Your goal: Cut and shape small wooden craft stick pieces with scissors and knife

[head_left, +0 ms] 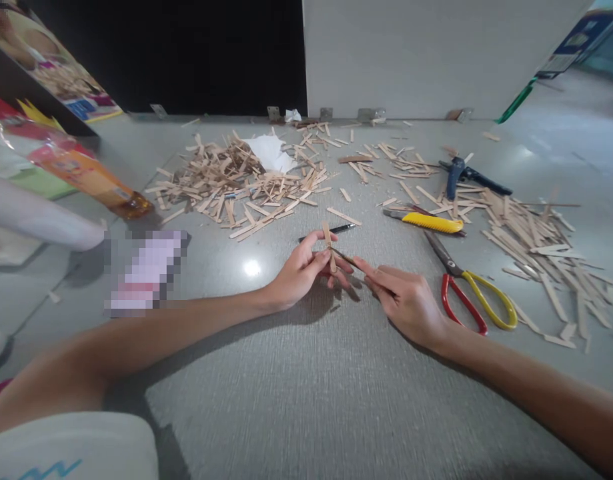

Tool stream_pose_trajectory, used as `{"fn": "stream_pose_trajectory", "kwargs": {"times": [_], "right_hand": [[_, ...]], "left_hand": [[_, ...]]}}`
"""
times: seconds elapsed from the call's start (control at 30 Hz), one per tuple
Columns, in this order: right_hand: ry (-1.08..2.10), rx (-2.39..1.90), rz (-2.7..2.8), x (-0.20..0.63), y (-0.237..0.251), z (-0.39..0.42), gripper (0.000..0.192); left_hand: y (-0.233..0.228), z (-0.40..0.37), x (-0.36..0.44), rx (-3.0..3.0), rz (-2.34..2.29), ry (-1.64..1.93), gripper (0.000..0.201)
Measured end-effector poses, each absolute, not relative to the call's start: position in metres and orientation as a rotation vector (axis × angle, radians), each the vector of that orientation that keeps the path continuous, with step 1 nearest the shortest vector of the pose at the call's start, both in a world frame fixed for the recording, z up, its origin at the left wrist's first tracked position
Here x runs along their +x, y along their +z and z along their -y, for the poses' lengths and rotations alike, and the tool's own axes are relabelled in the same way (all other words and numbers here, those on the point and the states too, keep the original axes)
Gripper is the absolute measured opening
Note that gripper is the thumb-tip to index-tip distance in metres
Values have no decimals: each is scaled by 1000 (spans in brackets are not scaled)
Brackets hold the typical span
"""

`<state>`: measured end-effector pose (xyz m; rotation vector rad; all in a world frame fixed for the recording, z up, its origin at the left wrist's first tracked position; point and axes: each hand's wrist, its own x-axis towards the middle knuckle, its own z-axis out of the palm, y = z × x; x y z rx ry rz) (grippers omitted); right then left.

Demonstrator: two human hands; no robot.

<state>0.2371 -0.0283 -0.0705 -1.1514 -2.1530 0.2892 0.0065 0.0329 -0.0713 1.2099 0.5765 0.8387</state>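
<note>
Hands meet mid-surface [296,400]: left hand [299,273] has fingers pinched on a small wooden stick [329,248] held upright just above the surface, right hand [406,300] has fingers closed on a thin dark tool [347,258] whose tip touches that stick. Right of the hands lie red-and-yellow scissors [473,293], further back a yellow cutter [429,222] and blue pliers [461,175]. Stick piles [236,183] sit furthest, by the wall.

The grey floor [296,400] carries heaps of wooden sticks [236,183], scissors [473,293], a yellow cutter [429,221] and blue pliers [463,175].
</note>
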Motion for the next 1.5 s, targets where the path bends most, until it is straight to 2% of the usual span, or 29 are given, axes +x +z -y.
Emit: {"fn": "stream_pose_trajectory", "kwargs": {"times": [0.47, 0.63, 0.9, 1.1, 1.37, 1.5], "right_hand": [[260, -1184, 2117, 237, -73, 34, 43], [252, -1236, 2228, 239, -58, 37, 44], [475, -1229, 2287, 250, -10, 25, 42], [634, -1182, 2370, 272, 0, 6, 42], [332, -908, 2520, 281, -14, -2, 41], [70, -788, 2622, 287, -18, -4, 41]], "left_hand": [[-67, -28, 6, 1384, -736, 823, 31], [-66, -24, 4, 1544, -828, 851, 36], [-65, -25, 3, 1727, -787, 795, 33], [-64, -28, 4, 1586, -635, 712, 40], [-62, -30, 4, 1490, -596, 694, 40], [-64, -30, 4, 1471, -588, 697, 40]]}}
